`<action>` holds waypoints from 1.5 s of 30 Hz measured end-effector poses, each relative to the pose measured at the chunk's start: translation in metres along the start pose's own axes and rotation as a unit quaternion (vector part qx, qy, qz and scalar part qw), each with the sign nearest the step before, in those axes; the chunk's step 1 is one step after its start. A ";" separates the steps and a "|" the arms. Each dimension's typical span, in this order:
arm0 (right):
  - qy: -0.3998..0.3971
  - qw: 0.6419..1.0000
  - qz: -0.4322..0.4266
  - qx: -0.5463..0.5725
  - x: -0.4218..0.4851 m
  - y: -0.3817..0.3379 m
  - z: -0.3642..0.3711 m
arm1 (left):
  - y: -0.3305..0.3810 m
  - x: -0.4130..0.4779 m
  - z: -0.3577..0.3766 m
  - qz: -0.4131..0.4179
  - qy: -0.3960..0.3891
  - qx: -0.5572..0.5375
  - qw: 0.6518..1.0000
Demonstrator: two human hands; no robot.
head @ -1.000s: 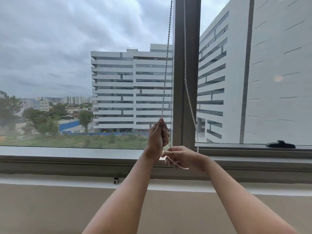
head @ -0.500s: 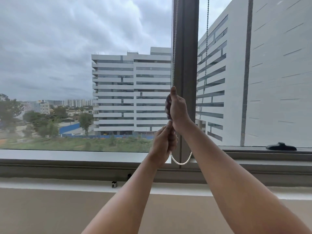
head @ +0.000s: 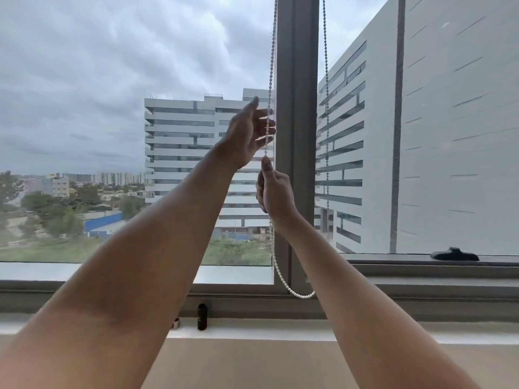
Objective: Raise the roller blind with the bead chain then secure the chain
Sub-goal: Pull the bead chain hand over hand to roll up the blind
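A white bead chain (head: 271,51) hangs as a loop in front of the dark window mullion (head: 297,108); its second strand (head: 325,80) runs down the mullion's right side and the loop's bottom (head: 297,293) sags near the sill. My right hand (head: 273,192) is shut on the left strand at mid height. My left hand (head: 248,136) is raised just above it, fingers spread, with the strand passing by its fingertips. The roller blind itself is out of view above the frame.
A black window handle (head: 455,254) lies on the lower frame at the right. A small black clip (head: 202,316) stands on the white sill (head: 84,327) below the mullion. Beige wall (head: 252,366) runs under the sill. Buildings show through the glass.
My left hand has let go low on the chain and risen above my right hand, fingers now spread. My right hand has come down along the left strand, still gripping it.
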State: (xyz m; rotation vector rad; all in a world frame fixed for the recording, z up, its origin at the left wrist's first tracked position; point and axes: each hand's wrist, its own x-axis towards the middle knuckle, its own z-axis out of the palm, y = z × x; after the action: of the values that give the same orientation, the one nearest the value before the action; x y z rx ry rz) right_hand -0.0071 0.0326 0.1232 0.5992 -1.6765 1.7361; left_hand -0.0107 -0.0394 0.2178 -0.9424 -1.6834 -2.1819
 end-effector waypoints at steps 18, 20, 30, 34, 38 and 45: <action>-0.043 0.999 0.006 -0.011 0.003 0.017 0.015 | -0.001 0.012 0.002 0.110 0.018 -0.056 0.992; -0.059 0.998 0.013 -0.033 -0.005 0.028 0.012 | -0.017 0.008 -0.005 0.116 0.018 -0.043 0.992; -0.109 0.983 0.143 0.025 -0.050 0.101 -0.014 | -0.112 -0.035 -0.020 0.052 0.008 -0.113 0.992; -0.132 0.971 0.198 -0.004 -0.063 0.117 -0.028 | -0.140 -0.054 -0.023 0.031 0.020 -0.116 0.993; -0.152 0.959 0.223 -0.086 -0.073 0.124 -0.045 | -0.167 -0.071 -0.032 0.005 0.022 -0.121 0.992; -0.173 0.942 0.260 -0.127 -0.061 0.110 -0.057 | -0.193 -0.092 -0.043 -0.022 0.024 -0.141 0.989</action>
State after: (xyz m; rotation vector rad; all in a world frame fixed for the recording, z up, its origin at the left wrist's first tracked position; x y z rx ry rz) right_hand -0.0379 0.0838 -0.0017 0.3733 -2.4354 1.7840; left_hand -0.0594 -0.0369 0.0055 -0.9152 -1.4113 -2.4976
